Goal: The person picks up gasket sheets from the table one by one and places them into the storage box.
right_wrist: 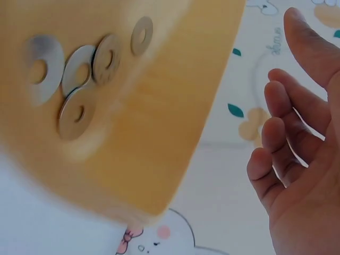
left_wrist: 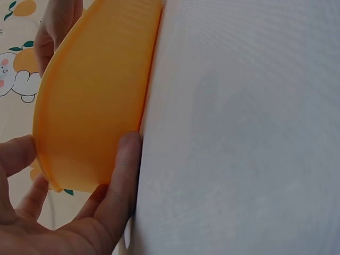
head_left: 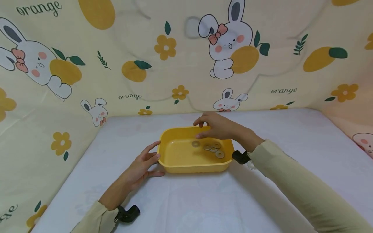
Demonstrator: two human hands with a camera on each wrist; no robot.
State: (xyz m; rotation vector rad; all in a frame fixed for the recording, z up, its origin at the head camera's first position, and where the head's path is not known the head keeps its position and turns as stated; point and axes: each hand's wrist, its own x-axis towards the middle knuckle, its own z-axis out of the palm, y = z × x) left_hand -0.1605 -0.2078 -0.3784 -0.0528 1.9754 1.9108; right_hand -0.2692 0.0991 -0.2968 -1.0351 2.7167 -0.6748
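Note:
A shallow yellow plastic tray (head_left: 186, 169) sits on the white table. Inside it are several flat metal washers (head_left: 220, 154), most bunched toward the right, with a single washer (head_left: 196, 144) apart to the left. Against the tray's left end rests my left hand (head_left: 142, 168), fingers spread and fairly straight; in the left wrist view, fingertips (left_wrist: 128, 141) touch its outer wall and rim. Over the tray's back right part hovers my right hand (head_left: 217, 126). The right wrist view has its fingers (right_wrist: 276, 133) loosely bent, apart from the washers, with nothing between them.
Just right of the tray, a small round object (head_left: 252, 165) lies on the table, partly covered by the right sleeve (head_left: 279, 168). A cloth printed with rabbits and oranges (head_left: 180, 58) hangs behind the table and along its sides.

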